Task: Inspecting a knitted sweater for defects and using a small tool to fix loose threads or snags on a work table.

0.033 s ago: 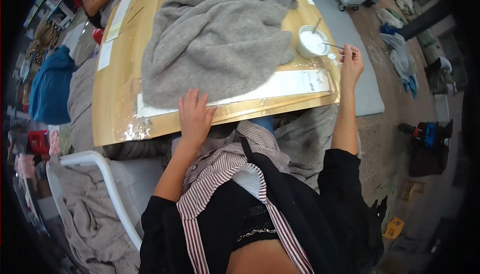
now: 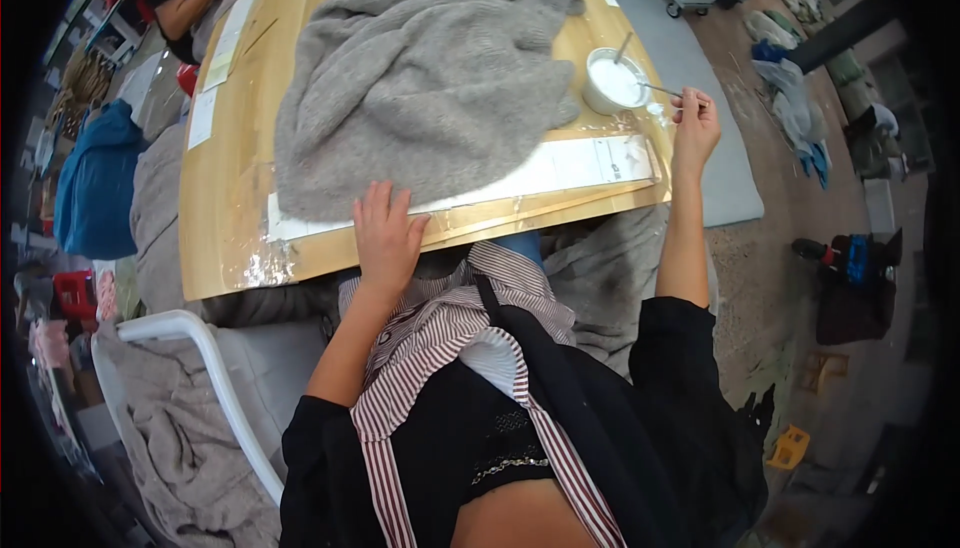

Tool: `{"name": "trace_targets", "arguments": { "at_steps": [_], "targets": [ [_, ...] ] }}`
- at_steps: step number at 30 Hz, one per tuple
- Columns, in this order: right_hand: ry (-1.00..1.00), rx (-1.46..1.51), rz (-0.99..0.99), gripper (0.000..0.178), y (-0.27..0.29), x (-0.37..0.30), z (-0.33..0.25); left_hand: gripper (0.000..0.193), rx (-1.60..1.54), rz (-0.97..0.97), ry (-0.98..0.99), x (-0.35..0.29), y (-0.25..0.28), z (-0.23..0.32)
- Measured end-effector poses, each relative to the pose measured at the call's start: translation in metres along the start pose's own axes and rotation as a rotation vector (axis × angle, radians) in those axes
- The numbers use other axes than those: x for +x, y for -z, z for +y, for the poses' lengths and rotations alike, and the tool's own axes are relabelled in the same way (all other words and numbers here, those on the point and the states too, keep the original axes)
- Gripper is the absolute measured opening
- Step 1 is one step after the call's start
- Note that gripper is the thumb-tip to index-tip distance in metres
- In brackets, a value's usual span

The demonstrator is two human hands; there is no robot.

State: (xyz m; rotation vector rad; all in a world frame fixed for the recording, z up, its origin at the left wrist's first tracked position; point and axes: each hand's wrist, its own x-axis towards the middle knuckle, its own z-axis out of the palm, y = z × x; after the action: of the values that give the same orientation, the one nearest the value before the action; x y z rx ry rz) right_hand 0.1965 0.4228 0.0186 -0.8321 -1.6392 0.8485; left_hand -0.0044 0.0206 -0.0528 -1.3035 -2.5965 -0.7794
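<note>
Thumb and fingertips of the person's right grip [image 2: 697, 130] pinched the end of a thin stick [image 2: 662, 91], whose far tip reached left to the rim of a white tub [image 2: 600, 101]. From where I stood I could see white stuff [image 2: 612, 83] inside the tub, near that grip, and a second stick [image 2: 624, 46] slanting up out of it.

Across from it, the left grip [image 2: 388, 240] lay palm down, thumb spread from the fingers, its fingertips on the near edge of a grey knit [image 2: 430, 88]. That knit sat rumpled beyond the left grip, stretching toward the tub. Partly under it, a white strip [image 2: 560, 170] ran from the left grip toward the right one. All this rested on a wooden worktop [image 2: 225, 238].

Farther out, left of the left grip, stood a pale bin [image 2: 190, 326] holding grey cloth [image 2: 180, 428]; past that was a blue bag [image 2: 98, 183]. Well beyond the left grip, another person's forearm [image 2: 197, 3] showed at the worktop's far-left side.
</note>
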Motion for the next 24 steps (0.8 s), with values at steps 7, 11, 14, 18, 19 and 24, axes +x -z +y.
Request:
{"name": "trace_targets", "arguments": {
  "at_steps": [7, 11, 14, 18, 19, 24],
  "targets": [
    [-0.454, 0.645, 0.162, 0.015, -0.023, -0.048, -0.022, 0.062, -0.095, -0.064, -0.305, 0.004, -0.03, 0.047],
    [-0.606, 0.824, -0.14, 0.015, -0.064, -0.106, -0.052, 0.072, -0.14, -0.103, -0.344, 0.003, -0.03, 0.051],
    [-0.611, 0.672, -0.412, 0.016, -0.098, -0.151, -0.068, 0.075, -0.135, -0.119, -0.378, 0.002, -0.027, 0.05],
    [-0.508, 0.582, -0.565, 0.016, -0.129, -0.178, -0.077, 0.074, -0.09, -0.145, -0.403, 0.003, -0.026, 0.05],
    [-0.457, 0.565, -0.623, 0.016, -0.134, -0.181, -0.078, 0.074, -0.092, -0.137, -0.401, 0.003, -0.027, 0.05],
    [-0.38, 0.547, -0.741, 0.014, -0.153, -0.192, -0.088, 0.07, -0.141, -0.063, -0.413, 0.003, -0.03, 0.048]
  ]
}}
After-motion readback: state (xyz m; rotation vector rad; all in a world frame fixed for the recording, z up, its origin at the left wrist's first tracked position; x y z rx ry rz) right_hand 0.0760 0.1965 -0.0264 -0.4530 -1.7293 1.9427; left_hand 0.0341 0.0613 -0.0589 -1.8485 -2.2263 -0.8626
